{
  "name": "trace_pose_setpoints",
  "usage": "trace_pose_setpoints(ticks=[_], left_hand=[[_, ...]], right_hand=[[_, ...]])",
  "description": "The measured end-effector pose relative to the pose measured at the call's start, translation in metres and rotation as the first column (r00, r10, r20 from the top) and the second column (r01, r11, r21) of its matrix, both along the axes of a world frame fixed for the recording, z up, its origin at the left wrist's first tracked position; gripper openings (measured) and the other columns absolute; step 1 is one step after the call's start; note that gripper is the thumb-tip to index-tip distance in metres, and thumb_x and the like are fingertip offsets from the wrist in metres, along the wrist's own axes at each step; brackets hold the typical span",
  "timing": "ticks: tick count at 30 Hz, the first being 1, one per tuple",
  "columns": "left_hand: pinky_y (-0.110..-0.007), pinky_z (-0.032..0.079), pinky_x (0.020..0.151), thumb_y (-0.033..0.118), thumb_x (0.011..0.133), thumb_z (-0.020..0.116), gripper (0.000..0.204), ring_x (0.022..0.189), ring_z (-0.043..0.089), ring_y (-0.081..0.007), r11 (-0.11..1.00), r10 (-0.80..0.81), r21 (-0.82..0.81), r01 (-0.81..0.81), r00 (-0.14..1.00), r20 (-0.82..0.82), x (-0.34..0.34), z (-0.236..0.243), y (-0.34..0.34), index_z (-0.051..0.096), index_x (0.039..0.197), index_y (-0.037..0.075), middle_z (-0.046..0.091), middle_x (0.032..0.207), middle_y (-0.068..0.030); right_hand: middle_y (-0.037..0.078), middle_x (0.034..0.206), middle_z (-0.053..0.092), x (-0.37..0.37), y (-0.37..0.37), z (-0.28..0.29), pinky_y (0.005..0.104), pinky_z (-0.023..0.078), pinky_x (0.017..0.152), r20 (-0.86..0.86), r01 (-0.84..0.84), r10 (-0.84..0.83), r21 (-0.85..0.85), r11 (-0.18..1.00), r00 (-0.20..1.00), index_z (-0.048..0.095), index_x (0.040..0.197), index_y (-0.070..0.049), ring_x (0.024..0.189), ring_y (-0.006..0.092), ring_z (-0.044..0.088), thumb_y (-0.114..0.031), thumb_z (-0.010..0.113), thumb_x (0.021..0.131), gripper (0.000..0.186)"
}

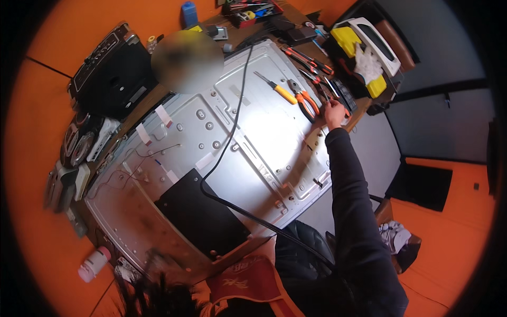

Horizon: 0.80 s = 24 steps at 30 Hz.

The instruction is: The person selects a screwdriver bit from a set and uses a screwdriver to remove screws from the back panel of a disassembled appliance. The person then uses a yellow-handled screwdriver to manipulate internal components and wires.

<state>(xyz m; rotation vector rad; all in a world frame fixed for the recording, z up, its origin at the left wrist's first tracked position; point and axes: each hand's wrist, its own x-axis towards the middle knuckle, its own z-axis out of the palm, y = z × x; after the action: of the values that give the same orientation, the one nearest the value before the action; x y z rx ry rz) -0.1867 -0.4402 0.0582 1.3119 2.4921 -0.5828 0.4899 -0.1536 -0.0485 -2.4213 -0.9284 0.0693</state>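
Note:
My right hand (334, 113) reaches to the right edge of the metal panel (264, 132), fingers closed on a small item among hand tools that I cannot make out clearly. Just left of it lie orange-and-black pliers (309, 104) and a yellow-handled screwdriver (285, 95). More orange-and-black tools (317, 63) lie beyond. A black cable (237, 116) crosses the panel and a black plate (200, 222) lying on it. My left hand is not in view.
A black amplifier-like box (108, 76) stands at the upper left, a tool tray (248, 13) at the back, yellow cases (346, 39) at the upper right, a pink-capped bottle (94, 263) at the lower left. A black chair (301, 245) is below the panel.

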Motion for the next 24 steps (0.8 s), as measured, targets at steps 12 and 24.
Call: trace_pose_setpoints(ticks=[12,24], left_hand=[[-0.048,0.027,0.115,0.04,0.096,0.051,0.063,0.132,0.044,-0.0395,0.98,-0.155,0.088,0.178,0.963,-0.219,-0.009,-0.028,-0.006,0.046,0.14,-0.004,0.047,0.143,-0.0235],[-0.049,0.025,0.118,0.037,0.094,0.058,0.07,0.141,0.031,-0.0422,0.684,0.0,0.728,-0.047,0.998,0.064,-0.072,-0.02,0.015,0.037,0.147,-0.002,0.035,0.152,-0.0244]], right_hand=[[0.015,0.094,0.062,-0.109,0.034,-0.003,0.0515,0.046,0.08,0.488,-0.512,0.482,-0.081,0.855,0.728,0.065,0.097,-0.009,0.093,0.0351,0.058,-0.025,0.058,0.091,0.019],[0.025,0.121,0.061,-0.145,0.057,0.049,0.0389,0.054,0.088,0.108,-0.519,0.512,0.3,0.8,0.852,0.047,0.127,0.004,0.101,0.0332,0.067,-0.026,0.059,0.101,0.041]])
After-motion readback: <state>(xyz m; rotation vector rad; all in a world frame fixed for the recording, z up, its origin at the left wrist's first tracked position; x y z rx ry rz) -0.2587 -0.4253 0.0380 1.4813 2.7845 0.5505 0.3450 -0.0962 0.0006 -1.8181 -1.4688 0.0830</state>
